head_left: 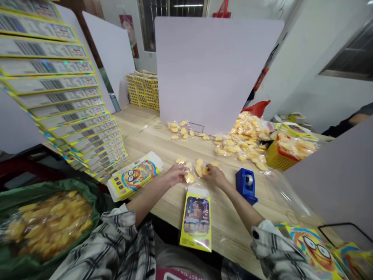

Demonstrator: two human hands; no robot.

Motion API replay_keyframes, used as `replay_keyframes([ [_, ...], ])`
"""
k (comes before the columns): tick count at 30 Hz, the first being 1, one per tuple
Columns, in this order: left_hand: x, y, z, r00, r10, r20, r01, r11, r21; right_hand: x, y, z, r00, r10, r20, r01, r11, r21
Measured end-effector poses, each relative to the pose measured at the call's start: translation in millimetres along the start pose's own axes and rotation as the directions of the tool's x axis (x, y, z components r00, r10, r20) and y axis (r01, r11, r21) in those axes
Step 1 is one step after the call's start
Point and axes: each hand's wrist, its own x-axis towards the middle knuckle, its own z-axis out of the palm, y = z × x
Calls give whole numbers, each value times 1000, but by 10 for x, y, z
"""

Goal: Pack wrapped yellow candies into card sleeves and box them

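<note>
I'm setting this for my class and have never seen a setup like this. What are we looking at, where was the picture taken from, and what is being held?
This one picture comes from a camera worn on a person's head, looking forward and down, so no machine appears, only two bare hands. The left hand and right hand are at a clear bag of yellow pieces, though exactly what each grips is hard to tell. On the wooden table lie printed yellow card packets, a blue tape dispenser and a heap of bagged yellow pieces.
</note>
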Motion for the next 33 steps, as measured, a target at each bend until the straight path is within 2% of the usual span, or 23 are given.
replay_keyframes([
  [2, -44, -42, -2, 999, 35, -6, -35, 999, -28, 58, 13, 15, 1000, 10, 25, -10, 1000, 21],
  [4, -74, -63, 8, 994, 91, -58, -94, 995, -40, 37, 24, 15, 999, 11, 32, -12, 999, 39],
  [6, -89, -69, 39, 976, 160, -150, -167, 985, -33, -54, 36, -1, 999, 6, -43, 0, 990, 140],
  [7, -92, -70, 64, 961, 193, -199, -202, 979, -21, -117, 39, -10, 994, 19, -111, 9, 969, 248],
  [8, -94, -74, 92, 945, 224, -238, -232, 973, -6, -187, 36, -11, 982, 55, -182, 21, 920, 391],
  [10, -98, -95, 155, 925, 273, -264, -271, 961, 43, -338, 8, 25, 951, 177, -252, 46, 729, 683],
  [12, -107, -142, 210, 932, 287, -219, -269, 957, 110, -484, -46, 123, 953, 246, -176, 18, 533, 846],
  [13, -114, -173, 228, 945, 272, -179, -248, 958, 146, -550, -77, 188, 962, 243, -128, -5, 483, 876],
  [14, -122, -207, 239, 959, 249, -134, -222, 957, 188, -609, -108, 253, 969, 225, -98, -22, 478, 878],
  [15, -130, -240, 242, 971, 221, -89, -194, 951, 242, -660, -136, 312, 977, 196, -87, -28, 518, 855],
  [17, -144, -296, 233, 984, 175, 11, -165, 906, 389, -732, -180, 384, 988, 123, -98, -11, 673, 739],
  [19, -150, -327, 214, 980, 158, 122, -199, 803, 562, -765, -205, 384, 995, 59, -85, 1, 818, 575],
  [21, -147, -335, 202, 966, 184, 179, -257, 665, 701, -765, -209, 337, 997, 18, -78, 19, 893, 449],
  [24, -143, -336, 203, 953, 271, 134, -257, 490, 833, -748, -171, 263, 993, -47, -105, 84, 923, 376],
  [27, -185, -376, 230, 957, 261, 126, -233, 433, 871, -789, -107, 244, 993, -110, -51, 121, 911, 393],
  [30, -302, -479, 288, 953, 202, 226, -287, 361, 887, -926, -65, 272, 985, -172, 5, 153, 888, 434],
  [33, -438, -580, 363, 919, 141, 367, -391, 233, 890, -1058, -47, 290, 968, -239, 79, 172, 858, 484],
])
